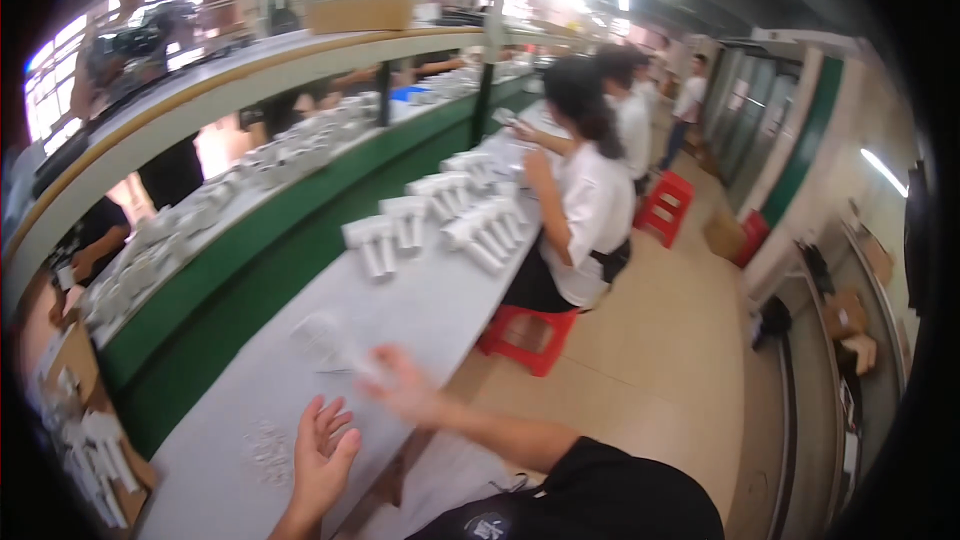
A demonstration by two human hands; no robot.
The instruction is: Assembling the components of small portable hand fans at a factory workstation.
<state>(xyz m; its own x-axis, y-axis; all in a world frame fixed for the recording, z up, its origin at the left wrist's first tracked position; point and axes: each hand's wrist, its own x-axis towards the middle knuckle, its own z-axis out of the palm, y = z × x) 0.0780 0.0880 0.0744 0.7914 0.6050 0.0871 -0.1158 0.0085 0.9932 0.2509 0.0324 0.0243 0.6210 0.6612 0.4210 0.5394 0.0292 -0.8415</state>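
My left hand (322,455) is raised over the near end of the white worktable (225,415), fingers apart and holding nothing. A pile of small pale pieces (268,452) lies on the table to its left. Farther forward, my right hand (405,387) is smeared by motion. A whitish blur shows at its fingertips, and I cannot tell whether it grips anything. Just beyond that hand, a white plastic part (323,340) rests on the table, its outline blurred. Several white tube-shaped parts (375,245) stand in rows farther along the table.
A co-worker in a white top (595,210) sits on a red stool (530,340) at the table's right side. Behind a green divider (270,290), many white parts (215,195) line another bench. At lower left is a cardboard box (75,360) of white parts.
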